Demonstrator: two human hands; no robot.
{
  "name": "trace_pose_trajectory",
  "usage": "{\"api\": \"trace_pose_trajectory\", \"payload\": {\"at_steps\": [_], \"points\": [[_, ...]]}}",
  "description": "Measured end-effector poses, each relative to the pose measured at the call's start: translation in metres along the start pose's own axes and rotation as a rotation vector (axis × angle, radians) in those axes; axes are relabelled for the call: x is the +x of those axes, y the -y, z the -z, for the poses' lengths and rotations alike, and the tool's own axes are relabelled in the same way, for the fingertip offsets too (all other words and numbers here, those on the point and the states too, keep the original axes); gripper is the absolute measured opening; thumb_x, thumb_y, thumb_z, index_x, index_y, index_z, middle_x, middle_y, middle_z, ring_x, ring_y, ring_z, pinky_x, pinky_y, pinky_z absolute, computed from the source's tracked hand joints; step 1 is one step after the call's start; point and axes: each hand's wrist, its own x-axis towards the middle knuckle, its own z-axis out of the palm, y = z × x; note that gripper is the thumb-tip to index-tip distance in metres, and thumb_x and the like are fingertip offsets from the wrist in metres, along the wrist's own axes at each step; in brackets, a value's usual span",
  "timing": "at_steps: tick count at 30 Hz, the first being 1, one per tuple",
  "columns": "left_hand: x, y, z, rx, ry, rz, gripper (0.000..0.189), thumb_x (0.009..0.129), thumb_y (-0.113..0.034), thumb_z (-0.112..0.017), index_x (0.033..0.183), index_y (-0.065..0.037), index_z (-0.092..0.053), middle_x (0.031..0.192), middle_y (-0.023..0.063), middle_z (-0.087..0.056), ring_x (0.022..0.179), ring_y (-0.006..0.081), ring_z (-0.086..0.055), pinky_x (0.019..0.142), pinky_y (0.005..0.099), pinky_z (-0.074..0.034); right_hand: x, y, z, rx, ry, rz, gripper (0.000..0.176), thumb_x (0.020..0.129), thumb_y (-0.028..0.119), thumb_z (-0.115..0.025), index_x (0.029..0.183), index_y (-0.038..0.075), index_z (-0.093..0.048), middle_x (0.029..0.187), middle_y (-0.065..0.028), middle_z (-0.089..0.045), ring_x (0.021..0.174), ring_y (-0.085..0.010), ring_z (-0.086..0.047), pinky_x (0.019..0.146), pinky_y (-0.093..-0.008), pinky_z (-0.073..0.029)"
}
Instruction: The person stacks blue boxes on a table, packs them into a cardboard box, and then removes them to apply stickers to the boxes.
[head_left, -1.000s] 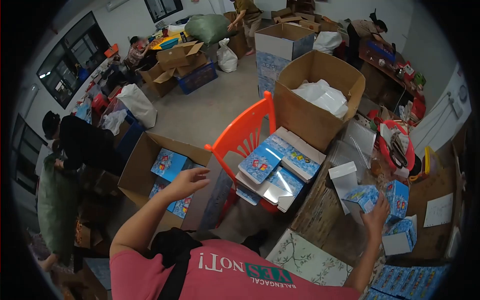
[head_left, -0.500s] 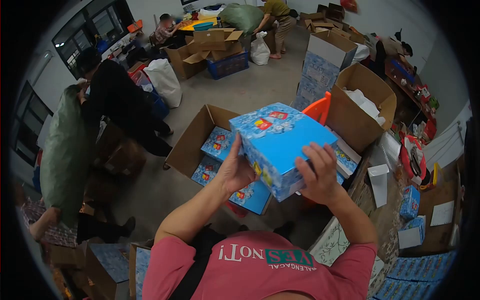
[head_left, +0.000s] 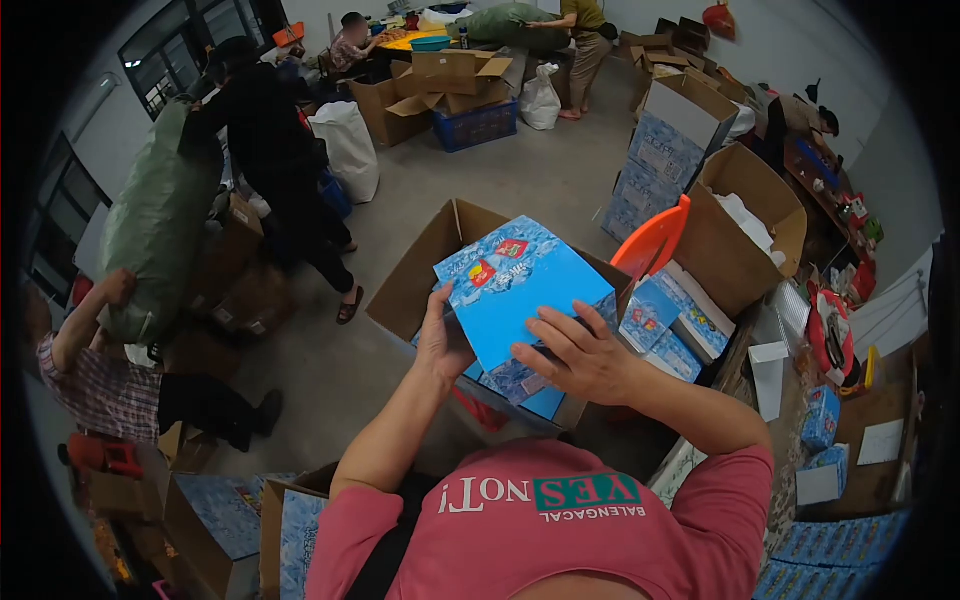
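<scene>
A blue printed box [head_left: 540, 290] with red and yellow logos is held between my two hands above an open brown carton [head_left: 412, 275]. My left hand [head_left: 443, 335] grips its left side, thumb up along the edge. Across the near right edge lies my right hand [head_left: 585, 350], fingers bent over the top face. The held box hides most of the carton's inside; a strip of blue shows under it. To the right, several similar blue boxes [head_left: 655, 310] rest beside an orange chair back [head_left: 655, 240].
A large open carton [head_left: 750, 230] with white material stands at right, near stacked blue-printed cartons [head_left: 665, 150]. A worn tabletop [head_left: 740, 420] runs along my right side. At left, two people handle a big green sack [head_left: 160, 220]. Other people work at the back.
Both hands have lowered the blue box toward the carton and turned its top more level. My right hand has slid inward over the top edge. The people at left have shifted with the green sack.
</scene>
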Motion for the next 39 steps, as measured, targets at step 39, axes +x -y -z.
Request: {"api": "trace_pose_trajectory", "payload": {"at_steps": [39], "points": [[-0.039, 0.003, 0.162, 2.08, -1.03, -0.8, 0.034, 0.075, -0.011, -0.063, 0.109, -0.008, -0.058, 0.127, 0.0101, -0.043, 0.118, 0.0273, -0.039, 0.101, 0.0494, -0.024, -0.112, -0.079, -0.22, 0.342, 0.768, -0.78, 0.036, 0.076, 0.02, -0.062, 0.108, 0.002, -0.06, 0.094, -0.0209, -0.063, 0.086, -0.0389, -0.06, 0.074, -0.0404, -0.049]]}}
